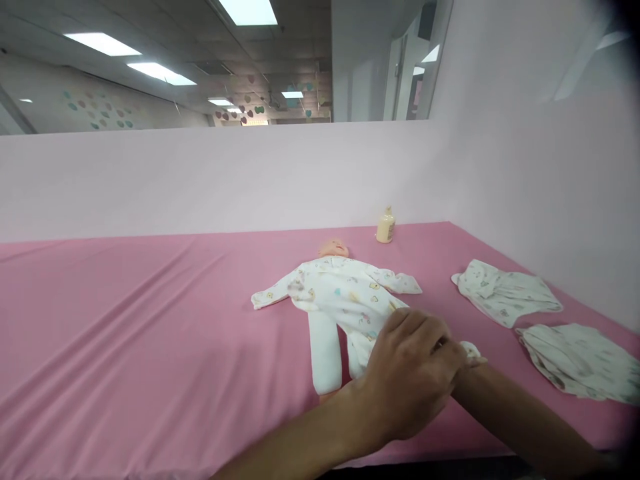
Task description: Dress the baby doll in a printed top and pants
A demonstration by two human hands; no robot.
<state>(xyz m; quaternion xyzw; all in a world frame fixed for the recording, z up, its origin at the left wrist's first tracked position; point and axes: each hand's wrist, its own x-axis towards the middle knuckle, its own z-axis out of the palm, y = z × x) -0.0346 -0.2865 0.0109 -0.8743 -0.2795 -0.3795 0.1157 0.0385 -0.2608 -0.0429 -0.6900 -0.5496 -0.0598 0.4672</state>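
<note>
A baby doll lies on its back with its head (335, 249) toward the wall. It wears a white long-sleeved baby romper (345, 293) with small coloured prints, its sleeves spread to both sides. One plain white leg (325, 353) of the doll shows outside the printed cloth. My left hand (413, 367) is closed on the romper's lower part, over the doll's other leg. My right hand (463, 367) is close behind it, its fingers mostly hidden by the left hand. A small bit of white printed cloth (471, 349) shows beside the right wrist.
A pink sheet (150, 333) covers the table. A cream pump bottle (386, 225) stands near the back wall. At the right lie a folded white printed garment (505, 290) and another pile of printed cloth (580, 360). White padded walls (200, 180) border the back and right.
</note>
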